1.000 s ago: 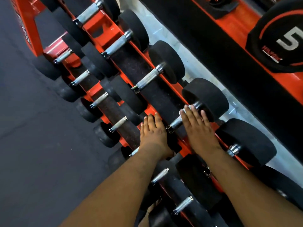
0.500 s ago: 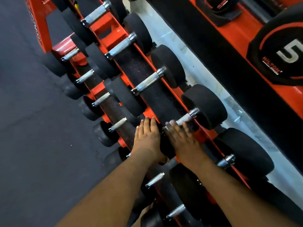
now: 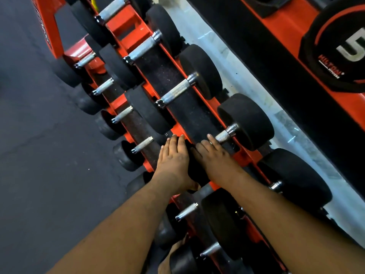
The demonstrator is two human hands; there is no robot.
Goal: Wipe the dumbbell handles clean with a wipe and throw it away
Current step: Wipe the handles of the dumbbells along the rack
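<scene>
My right hand [image 3: 214,155] slid back near along the dumbbell handle [image 3: 223,136], fingers flat. My left hand [image 3: 173,157] stays flat on the weight. I can't see a wipe.

Bare forearms, ring [image 3: 211,143] on rt grip [image 3: 214,155].

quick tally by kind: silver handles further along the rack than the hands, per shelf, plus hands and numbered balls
upper-shelf handles: 4, the nearest under the right hand's fingers
lower-shelf handles: 4
hands: 2, left hand and right hand
ball marked 5: 1
total: 11
</scene>
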